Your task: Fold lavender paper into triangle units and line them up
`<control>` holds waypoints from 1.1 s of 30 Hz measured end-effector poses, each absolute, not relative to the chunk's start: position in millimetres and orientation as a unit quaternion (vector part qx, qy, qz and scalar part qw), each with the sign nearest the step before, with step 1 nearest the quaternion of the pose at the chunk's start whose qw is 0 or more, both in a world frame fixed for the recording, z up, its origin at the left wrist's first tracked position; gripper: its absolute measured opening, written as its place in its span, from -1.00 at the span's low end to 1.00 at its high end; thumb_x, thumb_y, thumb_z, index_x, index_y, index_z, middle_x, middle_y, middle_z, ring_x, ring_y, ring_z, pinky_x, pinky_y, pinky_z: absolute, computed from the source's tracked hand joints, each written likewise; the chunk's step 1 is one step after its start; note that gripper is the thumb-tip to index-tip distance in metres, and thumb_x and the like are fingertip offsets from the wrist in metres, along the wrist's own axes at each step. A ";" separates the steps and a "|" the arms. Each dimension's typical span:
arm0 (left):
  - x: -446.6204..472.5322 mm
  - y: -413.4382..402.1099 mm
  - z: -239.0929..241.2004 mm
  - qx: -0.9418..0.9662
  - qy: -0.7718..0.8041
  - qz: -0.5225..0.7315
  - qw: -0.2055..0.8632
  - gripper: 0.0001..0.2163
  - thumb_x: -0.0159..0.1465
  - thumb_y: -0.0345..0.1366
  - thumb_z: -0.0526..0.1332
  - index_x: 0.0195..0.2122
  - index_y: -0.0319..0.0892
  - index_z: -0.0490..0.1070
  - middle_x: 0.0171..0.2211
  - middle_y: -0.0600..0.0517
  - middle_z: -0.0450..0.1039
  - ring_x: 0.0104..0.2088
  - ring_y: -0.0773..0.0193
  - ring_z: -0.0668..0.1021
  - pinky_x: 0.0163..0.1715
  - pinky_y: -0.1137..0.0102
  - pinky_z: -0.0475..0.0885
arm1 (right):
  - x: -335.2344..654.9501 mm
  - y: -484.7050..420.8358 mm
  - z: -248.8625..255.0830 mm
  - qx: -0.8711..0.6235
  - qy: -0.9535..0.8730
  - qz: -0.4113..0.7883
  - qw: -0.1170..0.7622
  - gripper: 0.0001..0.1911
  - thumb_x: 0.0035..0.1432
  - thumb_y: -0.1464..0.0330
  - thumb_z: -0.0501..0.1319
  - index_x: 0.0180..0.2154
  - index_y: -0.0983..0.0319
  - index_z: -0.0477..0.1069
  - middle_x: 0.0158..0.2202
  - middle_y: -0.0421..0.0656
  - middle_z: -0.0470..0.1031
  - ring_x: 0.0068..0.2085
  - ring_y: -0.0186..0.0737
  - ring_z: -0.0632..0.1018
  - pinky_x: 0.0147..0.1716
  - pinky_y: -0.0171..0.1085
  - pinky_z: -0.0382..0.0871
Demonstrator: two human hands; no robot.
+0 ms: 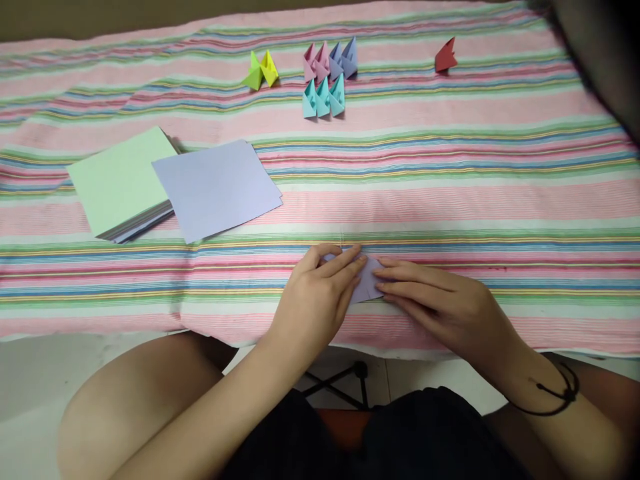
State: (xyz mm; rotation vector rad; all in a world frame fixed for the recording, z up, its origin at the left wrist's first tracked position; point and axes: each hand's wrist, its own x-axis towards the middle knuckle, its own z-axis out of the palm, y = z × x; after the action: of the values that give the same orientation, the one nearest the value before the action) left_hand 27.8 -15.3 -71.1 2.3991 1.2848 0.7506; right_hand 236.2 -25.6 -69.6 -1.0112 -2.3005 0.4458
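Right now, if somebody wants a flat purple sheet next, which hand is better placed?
Probably the left hand: it's nearer the flat purple sheets, while the right hand is farther away. Both are at the small purple paper, so the left may need freeing first.

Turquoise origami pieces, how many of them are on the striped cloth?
3, side by side: left piece, middle piece and right piece, below the pink pieces and lavender pieces. None looks hidden.

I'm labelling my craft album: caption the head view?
Left hand and right hand touch lavender paper on striped cloth, folded turquoise pieces beyond.
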 end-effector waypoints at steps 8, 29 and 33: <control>28.3 -15.6 -69.9 0.839 0.448 0.264 0.162 -0.70 0.30 -0.41 0.12 0.05 -0.21 0.41 0.08 -0.04 0.44 0.01 0.14 0.41 -0.01 0.15 0.47 | 235.7 -24.4 -67.1 -0.396 -0.848 0.194 0.293 -0.78 0.21 0.50 0.18 -0.16 0.20 0.53 -0.07 -0.13 0.57 0.00 -0.15 0.55 0.01 -0.15 0.50; 32.7 -20.9 -74.1 0.827 0.474 0.268 0.140 -0.69 0.27 -0.23 0.18 0.02 -0.16 0.44 0.16 -0.12 0.33 0.02 0.06 0.37 0.01 0.08 0.40 | 234.9 -24.6 -66.8 -0.394 -0.852 0.176 0.295 -0.78 0.23 0.49 0.15 -0.18 0.17 0.53 -0.09 -0.13 0.57 -0.05 -0.17 0.58 -0.03 -0.22 0.52; 32.7 -20.6 -74.2 0.825 0.477 0.268 0.142 -0.69 0.26 -0.23 0.19 0.02 -0.13 0.43 0.16 -0.11 0.33 0.03 0.06 0.38 0.00 0.06 0.40 | 235.2 -24.3 -66.7 -0.391 -0.855 0.179 0.291 -0.78 0.22 0.50 0.16 -0.17 0.18 0.54 -0.08 -0.13 0.57 -0.05 -0.17 0.58 -0.01 -0.21 0.51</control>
State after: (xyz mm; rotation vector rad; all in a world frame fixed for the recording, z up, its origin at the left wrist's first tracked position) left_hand 32.7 -20.6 -74.2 2.3804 1.3769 0.7719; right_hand 235.2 -24.3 -66.7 -1.0419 -2.2789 0.4786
